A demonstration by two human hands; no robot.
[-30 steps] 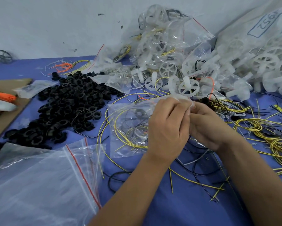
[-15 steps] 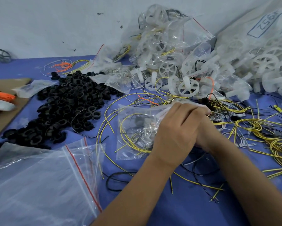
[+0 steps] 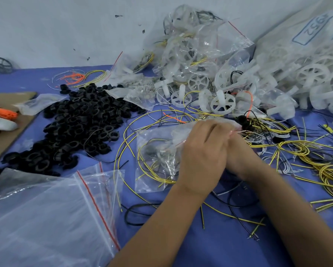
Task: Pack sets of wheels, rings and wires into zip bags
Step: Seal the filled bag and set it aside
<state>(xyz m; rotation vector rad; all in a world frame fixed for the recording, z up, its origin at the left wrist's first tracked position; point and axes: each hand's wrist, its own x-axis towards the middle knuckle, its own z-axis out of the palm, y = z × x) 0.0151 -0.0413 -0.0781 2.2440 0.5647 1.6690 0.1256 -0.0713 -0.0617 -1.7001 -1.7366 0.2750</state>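
On blue table [image 3: 210, 247], hands [image 3: 219, 151] pinching zip bag [image 3: 158, 151]

left hand [image 3: 202, 157] hides right hand's [image 3: 241, 157] fingers.

Left hand [image 3: 202, 157] overlaps right hand [image 3: 239, 151], fingers [image 3: 217, 130] curled together.

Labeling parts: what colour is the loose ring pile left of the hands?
Black. The ring pile shows plainly in the head view, on the blue table cover.
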